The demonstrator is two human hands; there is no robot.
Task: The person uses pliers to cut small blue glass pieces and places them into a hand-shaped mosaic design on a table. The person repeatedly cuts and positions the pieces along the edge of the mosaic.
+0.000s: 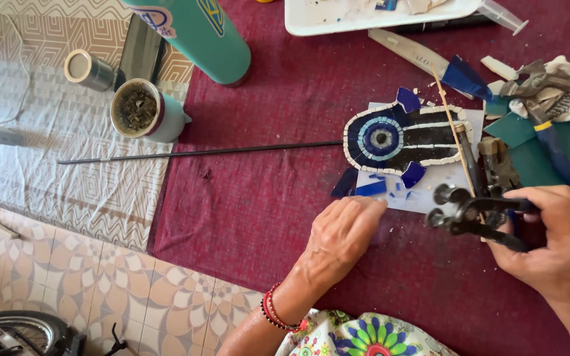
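While the right hand (552,240) grips black wheeled nippers (473,214) beside the mosaic (404,137), the left hand (341,234) rests fingers-down, holding nothing visible, on the red tabletop (265,198) by blue shards (371,188).

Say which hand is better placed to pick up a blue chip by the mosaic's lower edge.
Left, probably. The left hand has fingertips beside the blue chips and holds no tool; the right hand grips the wheeled nippers.

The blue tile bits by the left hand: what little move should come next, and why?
Probably pinch up one blue tile bit. The left hand lies palm down with its fingers right beside them on the white sheet, while the right hand holds the wheeled nippers close by.
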